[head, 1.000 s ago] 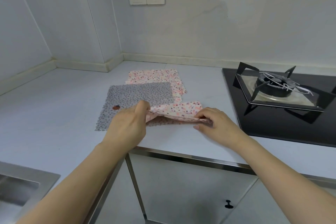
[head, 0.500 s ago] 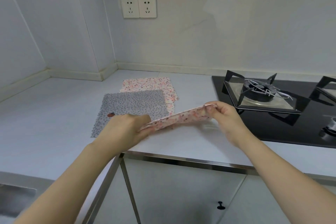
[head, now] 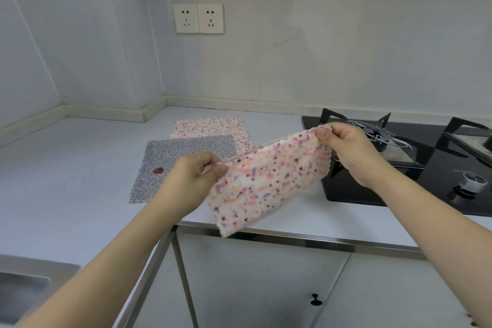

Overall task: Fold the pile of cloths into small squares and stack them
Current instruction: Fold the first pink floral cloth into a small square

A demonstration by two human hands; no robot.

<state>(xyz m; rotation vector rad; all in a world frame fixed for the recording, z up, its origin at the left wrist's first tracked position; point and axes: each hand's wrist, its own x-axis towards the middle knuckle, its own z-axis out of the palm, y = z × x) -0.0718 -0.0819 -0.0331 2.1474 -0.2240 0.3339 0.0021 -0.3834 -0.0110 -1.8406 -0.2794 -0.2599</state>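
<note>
- Holding the pink speckled cloth (head: 269,181) up above the front edge of the surface (head: 66,168), you have it stretched between both hands, its top edge slanting up toward the right.
- Your left hand (head: 191,181) pinches the cloth's upper left corner, fingers curled round the hem.
- Your right hand (head: 346,152) pinches the upper right corner between thumb and fingers, in front of the hob (head: 415,168).
- Behind your left hand, a grey dotted cloth (head: 181,160) lies flat on the surface, overlapping the near part of a second pink cloth (head: 210,126) that lies toward the back wall.
- A small reddish spot (head: 157,171) shows on the grey cloth.
- Part of a sink (head: 24,282) shows at the front left corner.
</note>
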